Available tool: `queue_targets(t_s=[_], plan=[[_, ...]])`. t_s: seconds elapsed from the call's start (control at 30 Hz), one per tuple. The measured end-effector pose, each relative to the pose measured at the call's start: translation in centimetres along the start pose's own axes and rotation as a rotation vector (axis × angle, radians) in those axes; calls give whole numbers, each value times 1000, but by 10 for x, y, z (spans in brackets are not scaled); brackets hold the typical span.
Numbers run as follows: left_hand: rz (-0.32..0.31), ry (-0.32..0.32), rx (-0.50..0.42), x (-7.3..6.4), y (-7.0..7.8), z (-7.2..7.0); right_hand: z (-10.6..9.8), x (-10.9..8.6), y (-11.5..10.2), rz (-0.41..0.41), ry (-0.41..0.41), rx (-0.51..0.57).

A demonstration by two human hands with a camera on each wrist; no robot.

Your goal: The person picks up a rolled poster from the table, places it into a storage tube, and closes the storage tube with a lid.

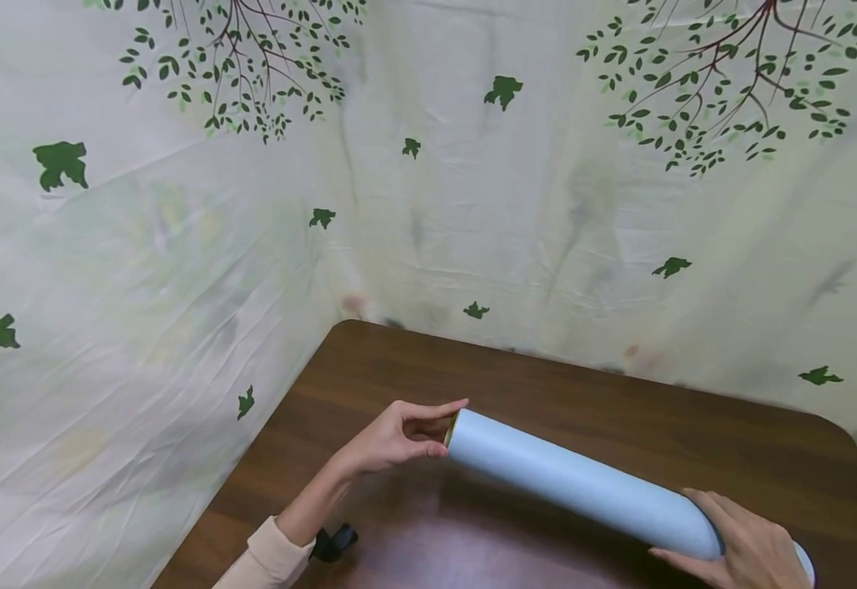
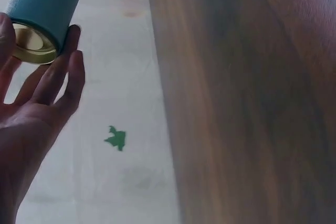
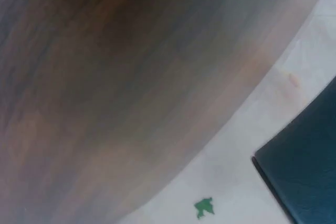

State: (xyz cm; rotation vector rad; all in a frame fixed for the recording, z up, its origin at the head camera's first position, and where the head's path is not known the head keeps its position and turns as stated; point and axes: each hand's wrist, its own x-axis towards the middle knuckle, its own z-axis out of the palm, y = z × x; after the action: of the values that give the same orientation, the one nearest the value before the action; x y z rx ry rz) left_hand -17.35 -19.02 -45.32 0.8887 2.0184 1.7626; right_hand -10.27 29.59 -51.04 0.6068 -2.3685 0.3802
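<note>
A long light blue tube (image 1: 576, 474) slants across the head view, held in both hands above the brown table. At its left end, my left hand (image 1: 384, 438) pinches the rim between thumb and fingers. The left wrist view shows that end closely: a gold-coloured metal rim with a recessed round cap (image 2: 30, 39), the fingers of the left hand (image 2: 37, 98) spread around it. Near the other end, my right hand (image 1: 752, 544) grips the tube from above, its thumb on the near side. In the right wrist view only the tube's dark-looking end (image 3: 304, 166) shows; the hand is out of frame.
The brown wooden table (image 1: 414, 352) has rounded far corners. A pale cloth (image 1: 458, 213) printed with leaves and branches hangs behind it and along the left side. A black strap-like piece (image 1: 335, 543) sits by the left wrist's sleeve (image 1: 270, 556).
</note>
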Motion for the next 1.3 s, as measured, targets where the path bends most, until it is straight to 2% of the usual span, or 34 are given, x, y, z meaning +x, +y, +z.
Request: queue_targets(t_s=[0.17,0.43,0.73,0.9,1.07,1.17,1.3], plan=[[12,8,52,3,-2,1,-9,7,3,15,4,-34],[23,119,158,4,-2,-1,-10,11,4,35,-40,-11],[72,89,168,5,-3,2,-8,19,13,-54,52,-19],[105,85,152,-1,-1,1,-3,19,10,-51,42,28],[64,65,185,-5,6,-5,-4,16,6,-33,22,30],[24,49,211,-7,6,-8,-7,16,6,-43,10,1],[7,58,227,-8,1,-9,-8,17,6,-55,-4,3]])
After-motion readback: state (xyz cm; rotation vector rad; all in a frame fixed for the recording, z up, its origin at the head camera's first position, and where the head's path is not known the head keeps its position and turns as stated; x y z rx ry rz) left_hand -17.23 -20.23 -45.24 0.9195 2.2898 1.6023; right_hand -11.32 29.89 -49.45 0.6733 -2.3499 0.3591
